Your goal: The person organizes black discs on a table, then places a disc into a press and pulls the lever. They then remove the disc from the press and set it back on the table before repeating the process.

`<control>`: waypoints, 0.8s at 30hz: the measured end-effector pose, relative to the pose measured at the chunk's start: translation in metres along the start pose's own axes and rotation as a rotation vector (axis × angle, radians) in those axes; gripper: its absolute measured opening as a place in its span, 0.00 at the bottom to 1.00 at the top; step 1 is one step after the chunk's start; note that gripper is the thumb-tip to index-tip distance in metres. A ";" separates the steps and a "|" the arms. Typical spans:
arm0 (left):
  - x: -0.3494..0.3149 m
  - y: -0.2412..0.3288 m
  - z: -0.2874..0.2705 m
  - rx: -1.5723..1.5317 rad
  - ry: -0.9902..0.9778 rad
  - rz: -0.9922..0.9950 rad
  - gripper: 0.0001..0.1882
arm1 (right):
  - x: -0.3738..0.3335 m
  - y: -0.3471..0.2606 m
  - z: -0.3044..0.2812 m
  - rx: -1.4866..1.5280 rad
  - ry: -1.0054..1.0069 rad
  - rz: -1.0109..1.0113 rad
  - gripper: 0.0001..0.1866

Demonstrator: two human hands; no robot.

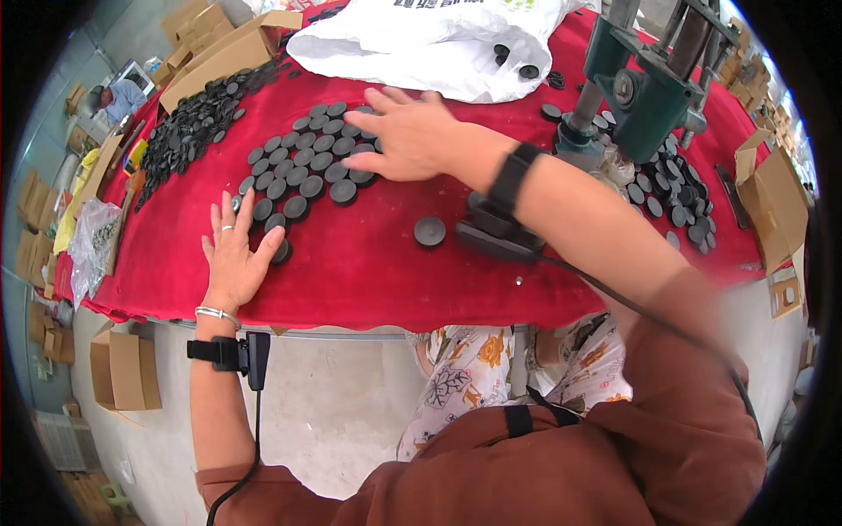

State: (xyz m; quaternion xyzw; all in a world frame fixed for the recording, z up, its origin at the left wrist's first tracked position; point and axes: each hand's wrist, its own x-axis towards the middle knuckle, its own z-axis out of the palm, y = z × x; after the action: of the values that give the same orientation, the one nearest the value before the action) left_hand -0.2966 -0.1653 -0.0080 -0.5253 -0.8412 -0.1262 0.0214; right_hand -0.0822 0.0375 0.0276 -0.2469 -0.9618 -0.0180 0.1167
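Note:
Several round black discs (304,157), shaped like shallow caps, lie close together in one layer on the red cloth (368,272). My left hand (234,250) rests at the near left edge of this group, fingers spread, with discs beside its thumb and fingertips. Over the group's right side reaches my right hand (410,136), palm down with its fingers stretched apart; it covers some of the discs, and whether it touches them I cannot tell. One single disc (430,231) lies apart, nearer to me, below my right wrist.
A heap of small black pieces (197,123) lies at the left. At the back is a white sack (421,48). A green press (645,92) stands at the right beside more black discs (680,193). Cardboard boxes (772,206) and a plastic bag (95,241) flank the table.

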 end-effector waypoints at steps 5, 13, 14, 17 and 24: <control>0.015 -0.003 0.019 -0.002 -0.033 0.147 0.39 | 0.045 -0.015 0.029 0.038 -0.192 -0.041 0.40; 0.009 0.025 0.021 0.007 -0.045 0.239 0.37 | 0.026 -0.003 0.038 0.052 -0.270 -0.087 0.34; 0.007 0.032 0.021 0.001 -0.051 0.234 0.38 | 0.020 0.002 0.037 0.050 -0.281 -0.092 0.34; -0.001 0.053 0.022 0.001 -0.069 0.230 0.38 | 0.001 0.014 0.032 0.041 -0.292 -0.102 0.33; -0.019 0.110 0.029 -0.014 -0.008 0.408 0.39 | -0.048 0.032 0.010 -0.037 -0.325 -0.103 0.31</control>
State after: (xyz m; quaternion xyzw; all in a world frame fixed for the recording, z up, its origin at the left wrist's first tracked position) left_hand -0.1879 -0.1295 -0.0185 -0.6856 -0.7165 -0.1230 0.0394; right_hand -0.0280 0.0442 0.0064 -0.1988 -0.9789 -0.0014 -0.0462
